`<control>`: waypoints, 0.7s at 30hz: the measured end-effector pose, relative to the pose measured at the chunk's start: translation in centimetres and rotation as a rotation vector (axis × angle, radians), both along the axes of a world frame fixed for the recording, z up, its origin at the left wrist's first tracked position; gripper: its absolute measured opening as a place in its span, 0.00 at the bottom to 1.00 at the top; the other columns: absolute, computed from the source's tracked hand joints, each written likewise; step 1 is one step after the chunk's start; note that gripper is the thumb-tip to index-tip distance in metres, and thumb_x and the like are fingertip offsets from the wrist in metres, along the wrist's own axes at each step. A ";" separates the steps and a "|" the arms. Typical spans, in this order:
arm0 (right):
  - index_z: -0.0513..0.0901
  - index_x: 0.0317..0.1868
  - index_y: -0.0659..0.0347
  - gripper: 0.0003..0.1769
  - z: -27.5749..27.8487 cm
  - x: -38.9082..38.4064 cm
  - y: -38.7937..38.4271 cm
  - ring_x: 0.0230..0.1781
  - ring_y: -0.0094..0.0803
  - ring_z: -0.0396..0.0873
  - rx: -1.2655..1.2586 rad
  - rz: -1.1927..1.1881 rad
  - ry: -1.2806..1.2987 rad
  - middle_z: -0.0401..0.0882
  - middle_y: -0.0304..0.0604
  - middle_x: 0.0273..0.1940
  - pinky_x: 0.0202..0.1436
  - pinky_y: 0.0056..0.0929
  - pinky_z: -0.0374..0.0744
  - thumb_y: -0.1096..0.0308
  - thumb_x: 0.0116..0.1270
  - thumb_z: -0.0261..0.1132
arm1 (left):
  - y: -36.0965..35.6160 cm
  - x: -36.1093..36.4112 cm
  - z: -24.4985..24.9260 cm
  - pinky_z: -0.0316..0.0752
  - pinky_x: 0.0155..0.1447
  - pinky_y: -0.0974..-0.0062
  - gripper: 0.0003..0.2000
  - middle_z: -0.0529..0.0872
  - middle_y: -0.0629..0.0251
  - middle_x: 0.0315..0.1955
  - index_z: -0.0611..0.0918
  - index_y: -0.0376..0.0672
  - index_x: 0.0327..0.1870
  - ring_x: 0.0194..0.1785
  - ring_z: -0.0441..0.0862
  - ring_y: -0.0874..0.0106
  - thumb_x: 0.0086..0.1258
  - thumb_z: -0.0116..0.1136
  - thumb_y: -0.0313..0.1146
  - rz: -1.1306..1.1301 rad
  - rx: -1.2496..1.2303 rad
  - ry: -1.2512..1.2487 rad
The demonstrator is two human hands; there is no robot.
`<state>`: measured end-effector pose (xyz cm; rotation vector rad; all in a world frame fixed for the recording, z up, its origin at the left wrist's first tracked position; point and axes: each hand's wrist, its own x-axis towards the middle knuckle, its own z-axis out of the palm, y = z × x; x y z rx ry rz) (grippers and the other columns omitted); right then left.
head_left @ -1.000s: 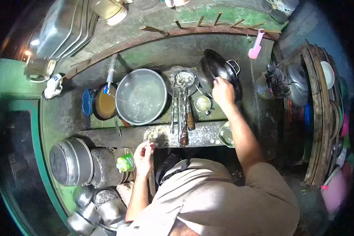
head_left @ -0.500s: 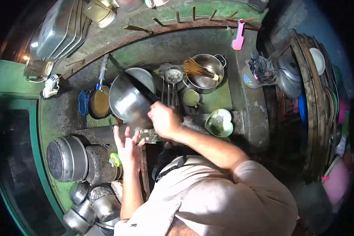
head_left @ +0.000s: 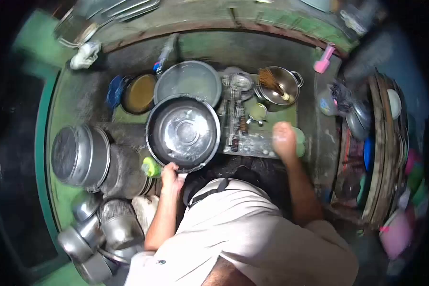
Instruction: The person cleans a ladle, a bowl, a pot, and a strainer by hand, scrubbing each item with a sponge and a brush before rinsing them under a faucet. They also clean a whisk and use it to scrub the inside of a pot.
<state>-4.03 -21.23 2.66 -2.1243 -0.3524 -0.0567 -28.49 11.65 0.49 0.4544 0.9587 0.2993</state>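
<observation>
My left hand (head_left: 170, 177) grips the near rim of a round, deep metal pan (head_left: 188, 131), its shiny inside facing up. The pan is tilted slightly in front of a large grey basin (head_left: 195, 71) and covers its near part. Over at the right, my right hand (head_left: 284, 137) is at a pale green bowl (head_left: 300, 142) and hides much of it. That hand is smeared by motion, so its fingers and anything in them cannot be made out.
Spatulas and ladles (head_left: 232, 112), a small cup (head_left: 258, 112) and a steel pot (head_left: 293, 88) holding a stick brush (head_left: 271, 82) stand on the ledge. Left are a wok of brown liquid (head_left: 142, 94) and stacked pots (head_left: 81, 155). A wooden rack (head_left: 379, 148) stands right.
The pan has passed from my right hand to my left and turned from edge-on to inside up. My right hand has moved right to the green bowl. The camera view has shifted.
</observation>
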 end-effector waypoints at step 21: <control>0.69 0.57 0.59 0.19 -0.6 1.7 -0.3 0.40 0.41 0.81 -0.199 0.019 0.046 0.80 0.53 0.43 0.48 0.38 0.79 0.72 0.66 0.57 | 2.7 -1.4 -6.1 0.85 0.41 0.53 0.32 0.76 0.54 0.55 0.56 0.62 0.69 0.46 0.84 0.54 0.66 0.52 0.25 -0.182 0.054 0.168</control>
